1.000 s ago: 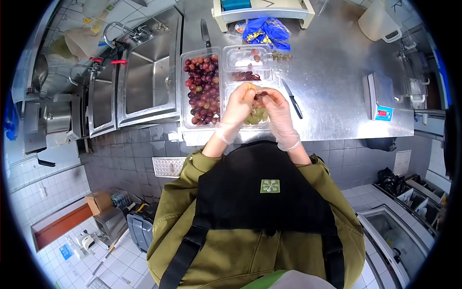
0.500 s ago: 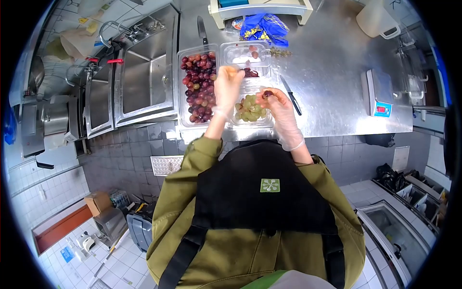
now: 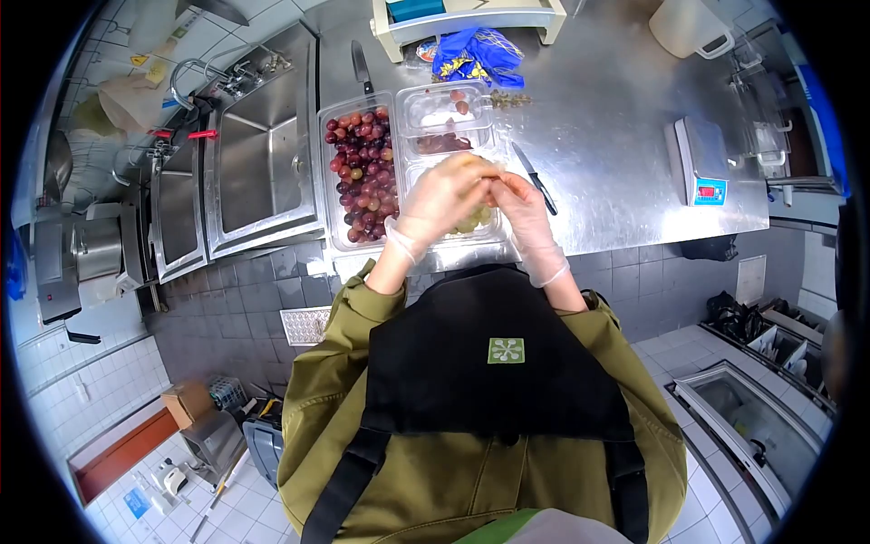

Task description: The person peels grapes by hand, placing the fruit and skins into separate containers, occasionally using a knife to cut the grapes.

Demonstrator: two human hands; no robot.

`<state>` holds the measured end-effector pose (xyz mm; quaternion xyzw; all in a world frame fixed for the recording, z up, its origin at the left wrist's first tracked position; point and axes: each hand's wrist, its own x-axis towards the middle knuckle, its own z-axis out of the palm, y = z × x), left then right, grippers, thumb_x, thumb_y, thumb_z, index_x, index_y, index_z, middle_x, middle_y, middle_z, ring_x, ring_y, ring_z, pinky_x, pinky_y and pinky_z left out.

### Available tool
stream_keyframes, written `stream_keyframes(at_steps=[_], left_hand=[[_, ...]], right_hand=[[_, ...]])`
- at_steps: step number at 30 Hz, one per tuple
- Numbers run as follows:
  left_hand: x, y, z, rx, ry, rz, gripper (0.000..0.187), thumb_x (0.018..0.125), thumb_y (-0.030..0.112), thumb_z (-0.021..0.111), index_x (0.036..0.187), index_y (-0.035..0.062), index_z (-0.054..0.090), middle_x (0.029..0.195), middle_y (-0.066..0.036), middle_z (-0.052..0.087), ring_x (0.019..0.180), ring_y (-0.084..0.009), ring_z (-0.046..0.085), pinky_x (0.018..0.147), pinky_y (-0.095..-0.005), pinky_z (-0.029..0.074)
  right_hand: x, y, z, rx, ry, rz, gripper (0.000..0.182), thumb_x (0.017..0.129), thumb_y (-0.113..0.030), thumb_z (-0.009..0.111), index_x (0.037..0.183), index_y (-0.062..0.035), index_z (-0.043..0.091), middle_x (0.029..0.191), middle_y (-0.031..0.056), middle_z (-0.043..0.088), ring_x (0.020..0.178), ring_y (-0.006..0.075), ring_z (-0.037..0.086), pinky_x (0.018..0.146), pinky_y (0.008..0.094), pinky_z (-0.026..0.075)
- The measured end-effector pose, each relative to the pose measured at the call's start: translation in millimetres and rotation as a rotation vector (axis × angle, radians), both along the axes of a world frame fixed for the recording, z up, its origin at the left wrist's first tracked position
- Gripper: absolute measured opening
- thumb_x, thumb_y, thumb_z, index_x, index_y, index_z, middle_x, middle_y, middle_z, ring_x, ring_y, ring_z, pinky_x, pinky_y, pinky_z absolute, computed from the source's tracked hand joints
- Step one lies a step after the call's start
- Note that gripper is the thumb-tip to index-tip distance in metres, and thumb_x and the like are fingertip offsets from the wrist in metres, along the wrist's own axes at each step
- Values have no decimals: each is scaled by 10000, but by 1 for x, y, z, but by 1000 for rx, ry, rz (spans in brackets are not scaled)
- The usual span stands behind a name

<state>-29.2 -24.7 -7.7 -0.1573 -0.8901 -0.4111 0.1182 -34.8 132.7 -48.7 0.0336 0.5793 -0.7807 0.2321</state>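
Note:
My gloved left hand (image 3: 446, 198) and my gloved right hand (image 3: 524, 210) meet fingertip to fingertip above a clear tub of green grapes (image 3: 473, 220). Both are closed in a pinch around the red grape, which their fingers hide almost fully. To the left stands a long clear tub of red grapes (image 3: 362, 177). Behind my hands, a clear container (image 3: 412, 122) has dark red skins or pieces (image 3: 444, 143) in its near part and a few reddish pieces (image 3: 460, 102) in its far part. My left hand covers much of the green grapes.
A black-handled knife (image 3: 536, 181) lies right of the tubs, and a larger knife (image 3: 362, 68) behind them. Grape stems (image 3: 510, 100) and a blue bag (image 3: 480, 59) lie farther back. A scale (image 3: 702, 163) and a pitcher (image 3: 689, 32) stand right. Sinks (image 3: 263, 172) adjoin on the left.
My left hand has come from over the back container towards me and right, joining my right hand. The red grape visible in my right fingertips before is now covered.

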Motion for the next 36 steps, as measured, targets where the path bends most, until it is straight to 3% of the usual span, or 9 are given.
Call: stream_keyframes(at_steps=[3, 12, 15, 17, 23, 26, 29, 33, 36], left_hand=[[8, 3, 2, -58, -69, -15, 168, 818, 91, 620, 981, 92, 663, 970, -81, 635, 839, -285, 639, 743, -351, 527], [21, 13, 11, -188, -24, 175, 193, 800, 128, 625, 992, 112, 634, 880, -85, 608, 726, -320, 635, 620, -401, 527], [21, 10, 12, -171, -10, 161, 179, 797, 121, 626, 975, 103, 636, 852, -97, 603, 722, -329, 632, 619, -404, 527], [20, 6, 11, -126, -31, 153, 170, 791, 100, 626, 961, 94, 638, 843, -106, 608, 717, -335, 630, 624, -395, 530], [20, -1, 1, 226, -234, 160, 159, 829, 19, 591, 976, 47, 643, 842, -114, 655, 671, -248, 646, 634, -324, 529], [22, -2, 6, 740, -576, 115, 154, 894, 35, 547, 1018, 0, 632, 869, -79, 655, 700, -151, 623, 660, -289, 518], [22, -5, 5, 954, -660, 97, 190, 915, 41, 512, 1066, -35, 597, 864, -46, 639, 731, -95, 592, 715, -243, 493], [26, -1, -2, 1388, -757, 74, 197, 915, 51, 526, 1080, -39, 583, 884, -43, 616, 801, -93, 571, 782, -240, 473], [29, 2, -12, 1593, -748, -1, 214, 919, 64, 537, 1101, -42, 575, 899, -43, 604, 820, -102, 565, 783, -241, 478]], right_hand=[[1, -5, -11, 126, 77, -80, 181, 867, -81, 552, 979, 21, 650, 827, 56, 644, 744, 118, 594, 706, 238, 476], [10, -11, -11, 417, 495, -105, 195, 818, -53, 637, 1004, 7, 634, 895, 157, 663, 831, 274, 653, 742, 340, 519], [12, -11, 0, 464, 592, -63, 186, 887, -49, 592, 1059, 16, 616, 904, 31, 636, 797, 82, 563, 728, 223, 471], [13, -12, 8, 453, 592, -44, 170, 886, -45, 591, 1043, 15, 620, 899, 23, 634, 792, 83, 565, 730, 223, 470], [13, -7, -10, 206, 347, 13, 161, 890, -46, 585, 1038, 11, 611, 894, 29, 630, 797, 94, 572, 755, 237, 475], [10, -4, 6, 89, 169, 64, 156, 898, -46, 570, 1040, 12, 600, 910, 49, 631, 823, 107, 576, 801, 248, 471], [10, -4, 4, -65, 55, 60, 151, 903, -49, 557, 1036, 15, 585, 942, 71, 634, 844, 127, 581, 843, 264, 465], [17, -5, 4, -481, -41, 2, 171, 897, -56, 558, 1052, 16, 556, 993, 95, 621, 865, 146, 582, 863, 284, 470], [19, -6, 3, -610, -131, -18, 194, 887, -55, 566, 1063, 22, 539, 1002, 102, 602, 896, 151, 574, 867, 288, 476]])
